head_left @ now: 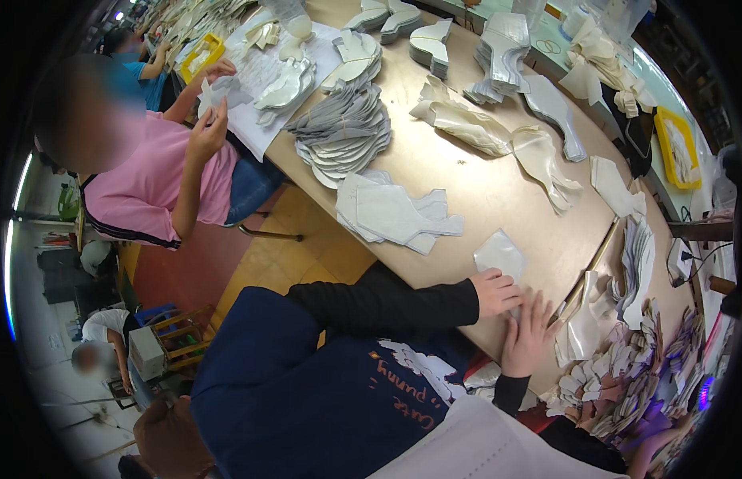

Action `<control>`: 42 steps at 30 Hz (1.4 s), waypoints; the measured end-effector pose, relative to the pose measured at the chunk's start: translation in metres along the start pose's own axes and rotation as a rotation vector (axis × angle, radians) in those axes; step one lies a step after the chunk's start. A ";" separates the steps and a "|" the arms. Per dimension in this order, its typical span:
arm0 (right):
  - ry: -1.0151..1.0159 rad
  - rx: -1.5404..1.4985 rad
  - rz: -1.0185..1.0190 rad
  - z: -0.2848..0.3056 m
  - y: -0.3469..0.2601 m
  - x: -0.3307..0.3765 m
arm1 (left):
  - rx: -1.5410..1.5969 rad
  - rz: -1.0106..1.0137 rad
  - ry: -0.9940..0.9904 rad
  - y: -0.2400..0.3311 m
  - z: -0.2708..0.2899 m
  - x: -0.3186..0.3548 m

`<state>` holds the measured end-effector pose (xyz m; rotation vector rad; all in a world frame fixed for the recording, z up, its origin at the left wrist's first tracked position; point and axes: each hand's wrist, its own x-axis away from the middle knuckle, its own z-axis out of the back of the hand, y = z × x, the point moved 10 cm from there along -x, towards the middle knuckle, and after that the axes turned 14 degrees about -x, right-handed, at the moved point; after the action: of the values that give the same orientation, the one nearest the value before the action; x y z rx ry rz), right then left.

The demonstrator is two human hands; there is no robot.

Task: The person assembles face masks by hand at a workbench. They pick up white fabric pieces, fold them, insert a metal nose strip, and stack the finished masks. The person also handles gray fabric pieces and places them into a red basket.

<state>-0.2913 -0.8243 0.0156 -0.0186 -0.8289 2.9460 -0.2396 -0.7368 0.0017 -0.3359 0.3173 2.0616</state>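
A pale, glossy flat cut piece [500, 254] with a pointed end lies on the table near its front edge. My left hand [497, 293] rests on the lower part of this piece, its fingers lying flat and slightly bent. Beside it, my right hand [529, 331] is laid down with fingers stretched and apart, its fingertips near the left hand's. The hands cover the near end of the piece. Right of my right hand lies another shiny cream piece [580, 327]. A few flat white pattern-shaped pieces [399, 211] overlap to the left of my hands.
Stacks of grey-white cut pieces [339, 132] stand along the table [459, 168]. A crumpled cream strip [474, 128] lies mid-table. At right are a fanned stack [638, 263], a heap of small pieces [626, 383] and a yellow basket [678, 148]. A person in pink [159, 172] handles a piece at left.
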 end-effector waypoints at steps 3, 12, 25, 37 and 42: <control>0.042 -0.113 0.015 0.001 -0.011 -0.007 | 0.047 -0.018 0.019 -0.007 -0.004 -0.003; -0.098 -0.806 -0.221 0.006 0.001 -0.002 | 0.146 -0.082 -0.156 -0.005 0.019 0.003; 0.111 -1.918 -0.337 0.020 0.000 -0.001 | 1.061 0.070 -0.177 -0.017 0.100 -0.010; -0.165 -1.697 -0.527 -0.027 -0.057 -0.013 | 0.468 -0.013 -0.064 -0.086 0.146 0.016; -0.199 -1.152 -0.173 -0.041 -0.117 -0.046 | -0.072 0.062 -0.379 -0.183 0.122 0.064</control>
<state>-0.2358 -0.7078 0.0412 0.2545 -2.2433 1.9374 -0.1235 -0.5537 0.0764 0.0254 0.0234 2.1487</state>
